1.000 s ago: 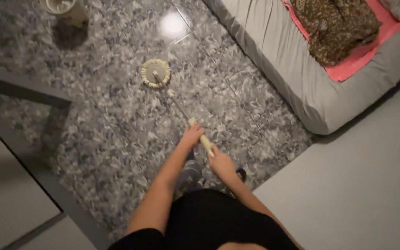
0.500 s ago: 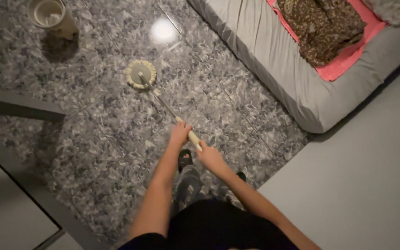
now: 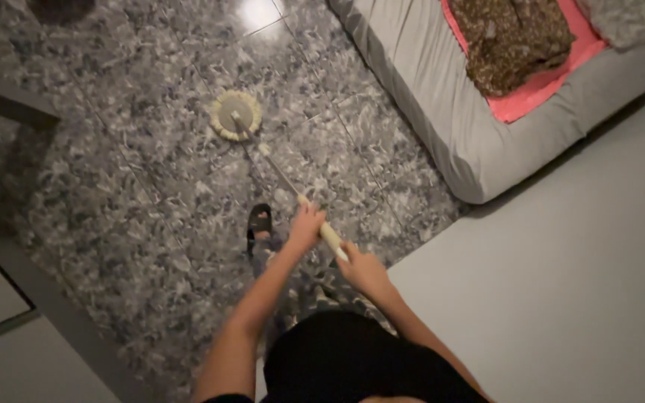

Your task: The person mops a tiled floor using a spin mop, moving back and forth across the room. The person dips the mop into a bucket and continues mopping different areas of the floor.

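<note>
A mop with a round cream head (image 3: 236,115) rests on the grey speckled tile floor (image 3: 151,194), its thin handle (image 3: 281,177) slanting back toward me. My left hand (image 3: 306,225) grips the pale upper shaft. Just behind it, my right hand (image 3: 361,269) holds the end of the same shaft. My foot in a dark sandal (image 3: 260,222) stands on the tiles to the left of my left hand.
A grey mattress (image 3: 442,112) with a pink sheet (image 3: 539,82) and a brown patterned cloth (image 3: 513,41) lies at the upper right. A pale wall (image 3: 561,283) fills the right. A dark door frame (image 3: 46,298) runs along the lower left.
The view has shifted; the bucket at the upper left has left the frame. My foot has stepped forward and both hands have stayed on the mop shaft.
</note>
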